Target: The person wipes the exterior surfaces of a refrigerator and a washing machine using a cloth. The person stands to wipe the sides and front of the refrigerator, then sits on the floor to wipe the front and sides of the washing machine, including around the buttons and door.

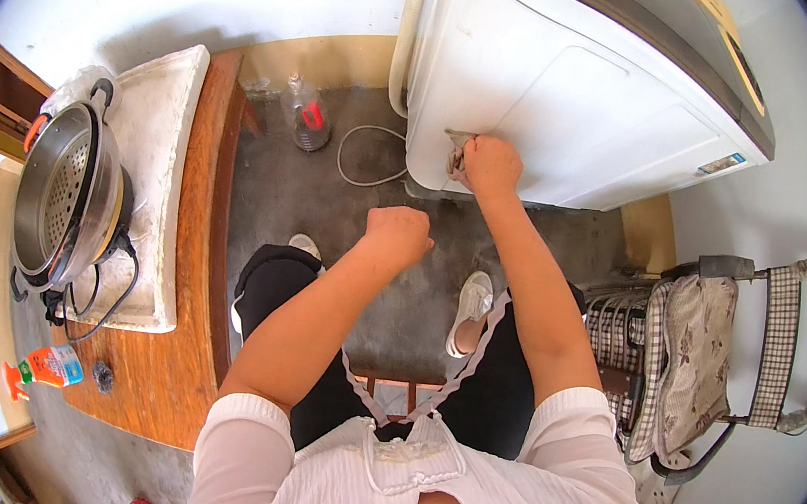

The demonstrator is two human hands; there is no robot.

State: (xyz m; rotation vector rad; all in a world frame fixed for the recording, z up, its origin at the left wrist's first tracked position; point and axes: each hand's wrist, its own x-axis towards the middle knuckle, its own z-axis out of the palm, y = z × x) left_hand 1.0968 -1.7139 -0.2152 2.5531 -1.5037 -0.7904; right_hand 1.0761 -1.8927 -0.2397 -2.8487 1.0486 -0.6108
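My right hand [493,166] grips a crumpled greyish cloth [456,154] and presses it to the lower side panel of a white washing machine [545,80]. Part of the cloth is hidden inside my fingers. In front of my lap, my left hand [400,233] hangs in the air, curled into a fist with nothing visible in it. It is apart from the machine, above the dark concrete floor [400,282].
A pale hose [404,40] runs down beside the machine, and a cord [344,146] loops near a clear plastic bottle [308,116]. At left, a wooden table [202,227] carries an electric pot with steamer [64,188], an orange spray bottle [49,366] and a scouring pad [103,377]. A checked wheeled trolley [693,355] stands right.
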